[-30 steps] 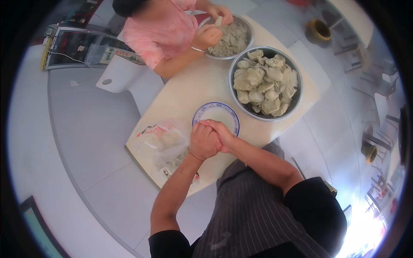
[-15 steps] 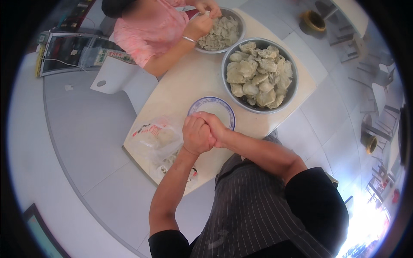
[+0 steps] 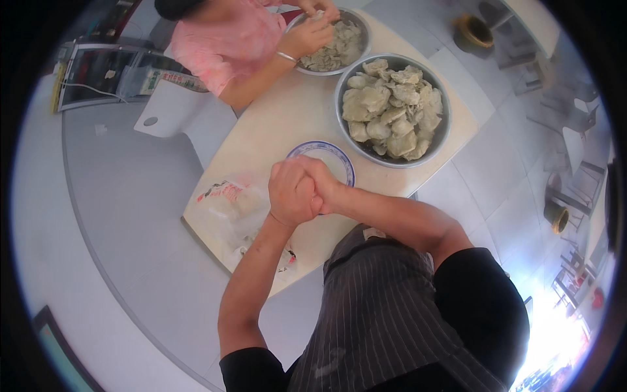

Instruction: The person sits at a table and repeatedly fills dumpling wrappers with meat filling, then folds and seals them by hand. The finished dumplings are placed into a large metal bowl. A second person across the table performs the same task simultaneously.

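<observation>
My left hand (image 3: 291, 195) and my right hand (image 3: 324, 184) are clasped tightly together, fingers wrapped round each other. Anything pressed between the palms is hidden. They are over the near left rim of a white plate with a blue patterned border (image 3: 348, 164). Left of my hands lies a crumpled clear plastic bag with red print (image 3: 225, 199). Beyond the plate, to the right, stands a large metal basin (image 3: 339, 117) heaped with greyish, lumpy pressed clumps (image 3: 392, 111).
Across the table (image 3: 274, 134) a person in a pink top (image 3: 228, 49) works with both hands over a second metal basin (image 3: 369, 42) of loose grey-green pieces. A white chair (image 3: 173, 114) stands left of the table. Stools and brown baskets (image 3: 473, 36) are on the tiled floor at right.
My clasped hands have shifted slightly left and up in view, still locked together. The whole table scene sits a little higher. The other person's hands have moved slightly right.
</observation>
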### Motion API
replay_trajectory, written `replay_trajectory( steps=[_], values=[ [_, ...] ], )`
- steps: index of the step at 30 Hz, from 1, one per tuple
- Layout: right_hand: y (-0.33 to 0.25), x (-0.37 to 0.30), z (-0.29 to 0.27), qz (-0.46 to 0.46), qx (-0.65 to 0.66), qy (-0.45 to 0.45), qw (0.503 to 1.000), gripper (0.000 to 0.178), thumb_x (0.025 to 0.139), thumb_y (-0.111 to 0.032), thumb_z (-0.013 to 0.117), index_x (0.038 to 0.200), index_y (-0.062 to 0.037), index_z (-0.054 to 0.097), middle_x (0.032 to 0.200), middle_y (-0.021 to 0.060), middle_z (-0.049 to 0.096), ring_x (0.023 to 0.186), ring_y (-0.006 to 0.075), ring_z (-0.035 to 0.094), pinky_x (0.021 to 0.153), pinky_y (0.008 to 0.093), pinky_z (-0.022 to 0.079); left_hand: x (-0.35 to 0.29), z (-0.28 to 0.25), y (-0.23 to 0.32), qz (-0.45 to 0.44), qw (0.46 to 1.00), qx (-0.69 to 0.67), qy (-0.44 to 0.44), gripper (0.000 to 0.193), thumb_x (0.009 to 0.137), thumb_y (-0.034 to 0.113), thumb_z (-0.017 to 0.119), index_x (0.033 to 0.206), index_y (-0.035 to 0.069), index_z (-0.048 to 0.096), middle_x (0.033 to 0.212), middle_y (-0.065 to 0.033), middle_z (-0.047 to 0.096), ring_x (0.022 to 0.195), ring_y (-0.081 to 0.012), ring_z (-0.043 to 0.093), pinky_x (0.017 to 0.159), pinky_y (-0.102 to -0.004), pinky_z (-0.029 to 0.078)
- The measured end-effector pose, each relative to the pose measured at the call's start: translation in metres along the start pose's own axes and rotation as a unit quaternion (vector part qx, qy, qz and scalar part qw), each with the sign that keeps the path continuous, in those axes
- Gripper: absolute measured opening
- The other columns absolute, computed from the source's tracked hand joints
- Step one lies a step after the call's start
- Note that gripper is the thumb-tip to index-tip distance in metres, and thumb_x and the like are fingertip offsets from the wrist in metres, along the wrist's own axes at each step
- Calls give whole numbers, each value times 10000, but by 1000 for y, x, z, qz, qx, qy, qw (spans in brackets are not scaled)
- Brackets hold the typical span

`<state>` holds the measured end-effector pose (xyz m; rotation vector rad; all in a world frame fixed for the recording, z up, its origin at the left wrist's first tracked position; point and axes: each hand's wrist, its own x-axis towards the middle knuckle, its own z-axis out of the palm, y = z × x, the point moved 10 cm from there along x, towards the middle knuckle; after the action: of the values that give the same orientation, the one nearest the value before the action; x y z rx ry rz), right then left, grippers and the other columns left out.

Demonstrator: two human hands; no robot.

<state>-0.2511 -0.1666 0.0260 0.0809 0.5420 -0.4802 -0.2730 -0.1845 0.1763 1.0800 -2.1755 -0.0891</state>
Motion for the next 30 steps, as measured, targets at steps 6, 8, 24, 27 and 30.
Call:
replay_trajectory(
  steps=[6,8,24,27,30],
  values=[
    [-52,-24,47,-65,-58,31,996,309,909,-436,483,916,-153,607,881,37,624,785,147,624,681,306,524,41,-32,7,61,996,15,59,240,798,243,530,682,44,462,721,-132,481,639,-310,487,592,-412,368],
    [-61,-37,64,-106,-100,50,988,323,897,-451,494,904,-149,608,856,39,629,781,164,632,682,318,531,46,-40,10,62,995,20,75,247,810,245,524,676,49,458,711,-125,476,635,-302,486,586,-401,366],
    [-32,-49,75,-5,-115,21,993,339,892,-460,492,925,-143,606,879,53,638,802,194,638,703,341,536,32,-86,35,96,980,15,176,171,672,205,554,656,53,477,701,-107,487,619,-281,489,587,-378,369],
    [-27,-50,76,1,-118,29,993,346,883,-469,503,920,-142,609,865,54,643,791,203,642,691,346,541,29,-86,35,72,987,18,146,160,670,198,552,654,58,477,690,-104,474,617,-280,486,591,-379,371],
    [-19,-49,66,3,-126,23,992,363,875,-483,513,933,-138,611,872,64,649,804,218,644,713,351,542,25,-90,39,76,984,10,162,161,677,197,554,648,67,463,682,-102,464,612,-281,477,583,-381,366]
  ],
)
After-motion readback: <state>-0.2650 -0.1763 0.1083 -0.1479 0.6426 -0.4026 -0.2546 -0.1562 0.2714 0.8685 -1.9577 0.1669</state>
